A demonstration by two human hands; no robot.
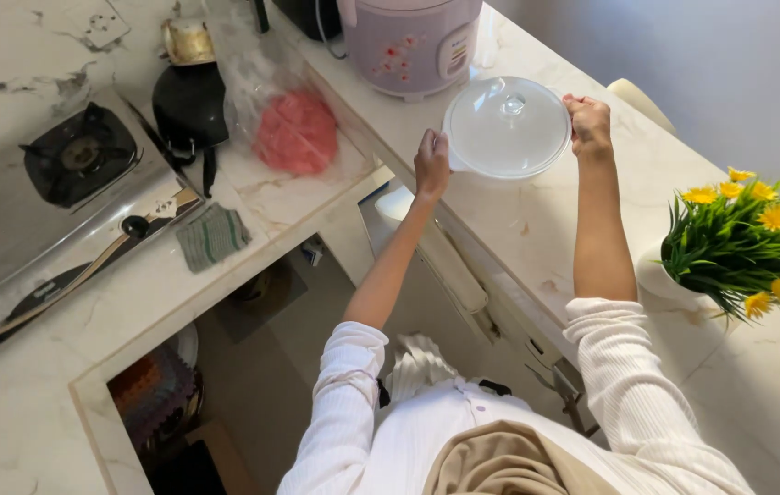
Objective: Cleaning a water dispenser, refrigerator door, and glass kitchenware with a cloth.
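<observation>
Overhead, a person in a white ribbed top holds a white lidded dish at the edge of a pale marble counter. The left hand curls its fingers around the dish's near-left rim, and the right hand clamps its fingers onto the opposite rim. The clear glass lid with its round knob sits on top. Just behind the dish stands a lilac rice cooker with a flower pattern. A pot of yellow flowers stands on the counter beside the right arm. Across the corner lie a bag of pink food, a black pan, a folded grey cloth and a gas stove.
</observation>
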